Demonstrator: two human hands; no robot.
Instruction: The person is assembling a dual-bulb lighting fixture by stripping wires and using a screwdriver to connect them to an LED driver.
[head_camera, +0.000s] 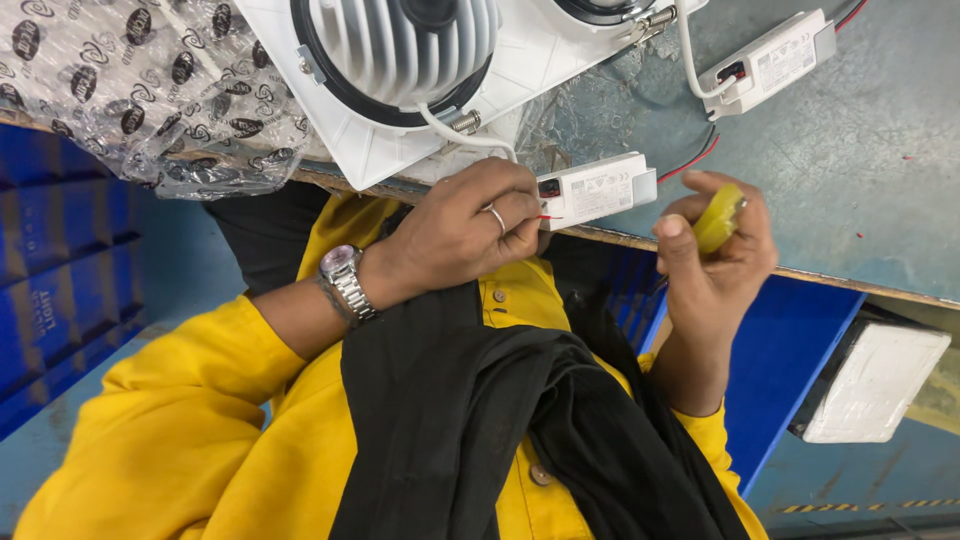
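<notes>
My left hand (470, 225) pinches the thin red wire (548, 217) at the white box (597, 189). My right hand (715, 250) grips yellow tape (718, 218). If I tug, the wire might pop out.

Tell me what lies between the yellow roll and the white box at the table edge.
Nothing visible: an open gap separates the roll in the right hand from the box, which the left hand holds.
</notes>
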